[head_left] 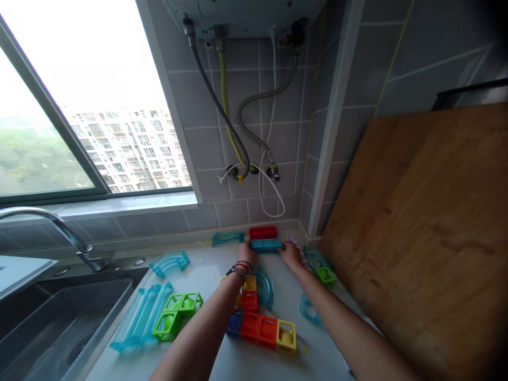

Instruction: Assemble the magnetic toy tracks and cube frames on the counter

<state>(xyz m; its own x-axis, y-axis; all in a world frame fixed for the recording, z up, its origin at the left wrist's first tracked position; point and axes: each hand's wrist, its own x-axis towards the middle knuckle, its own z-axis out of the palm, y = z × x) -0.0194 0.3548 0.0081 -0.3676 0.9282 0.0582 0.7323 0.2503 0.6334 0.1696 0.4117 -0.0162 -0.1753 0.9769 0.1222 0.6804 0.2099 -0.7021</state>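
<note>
Both my hands reach to the far end of the white counter (206,275). My left hand (246,255) grips the left end of a teal straight track piece (265,244), and my right hand (291,254) holds its right end. The track lies just in front of a red block (262,232) by the tiled wall. My left wrist wears dark and red bracelets. Under my forearms runs a row of red, orange, blue and yellow cube pieces (262,328) with a teal curved track (265,286).
A steel sink (51,323) and tap (59,227) lie at the left. Teal track pieces (141,317), green cubes (177,312) and a curved piece (171,262) lie on the counter. A large wooden board (428,233) leans at the right. Hoses hang on the tiled wall.
</note>
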